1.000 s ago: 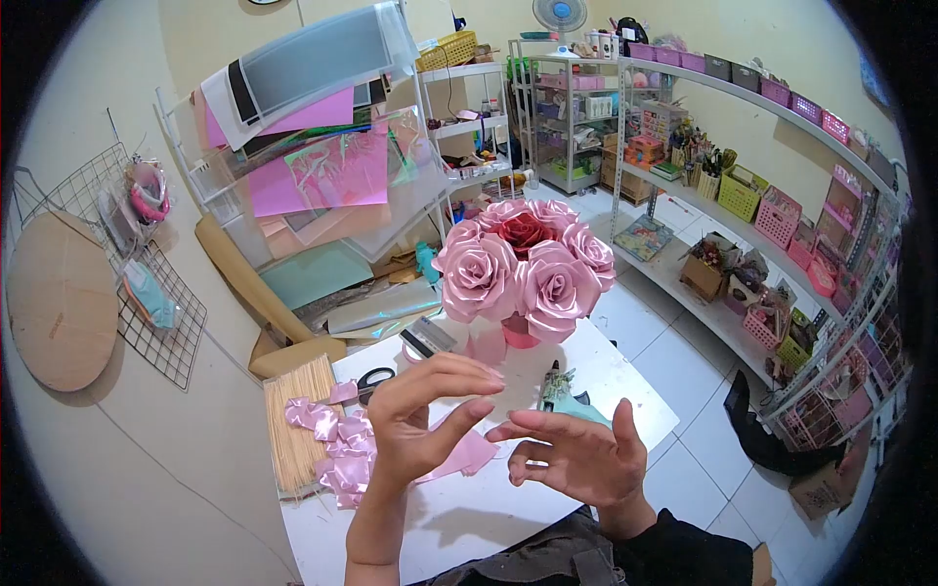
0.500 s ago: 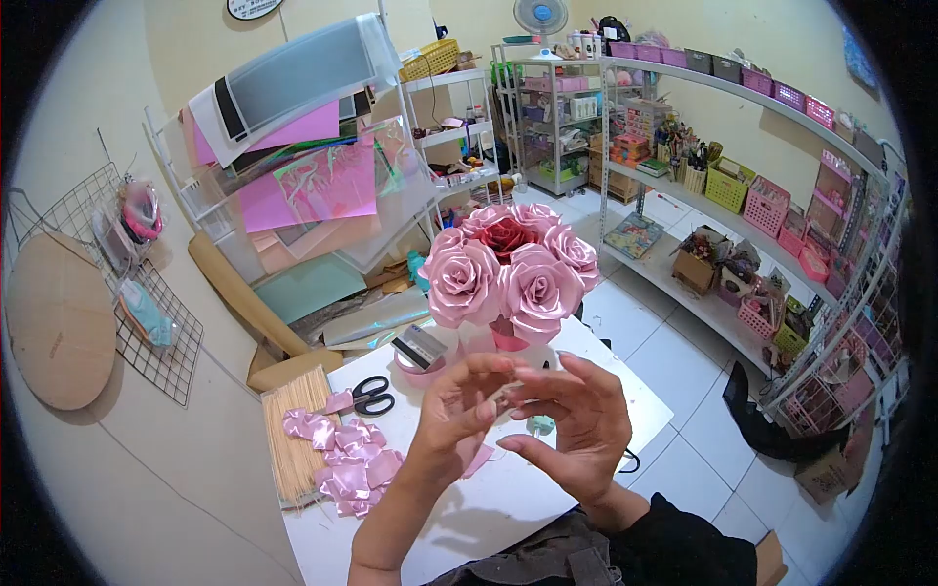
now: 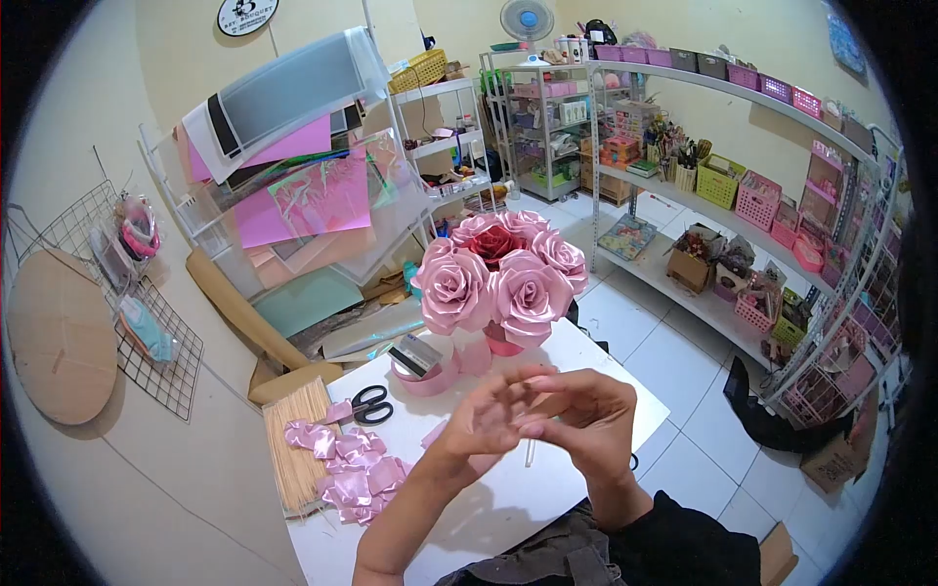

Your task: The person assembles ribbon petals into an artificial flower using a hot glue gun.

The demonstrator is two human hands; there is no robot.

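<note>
My left hand (image 3: 484, 422) is raised over the white table (image 3: 469, 527), palm partly showing, fingers loosely bent and apart. Facing it, my right hand (image 3: 589, 418) curves in with thumb and fingers parted, its fingertips right at those of the left. Nothing shows held in either. A short pale stick (image 3: 530, 453) shows just below the hands. Behind them stands a bouquet of pink satin ribbon roses (image 3: 528, 298) with one red rose (image 3: 491, 244) among them. Pink ribbon pieces (image 3: 357, 464) lie to the left, partly over a bundle of thin wooden sticks (image 3: 290, 459).
Black-handled scissors (image 3: 372, 404) rest beside the sticks. A pink ribbon roll (image 3: 427, 381) with a grey-and-black box (image 3: 415, 355) on it sits near the bouquet. Metal shelves (image 3: 718, 278) with baskets line the right; wrapping sheets (image 3: 303, 200) hang at the back left.
My hands have come closer together, the right thumb moving up to the left fingers. A small green item between them has dropped out of sight. The view has shifted slightly.
</note>
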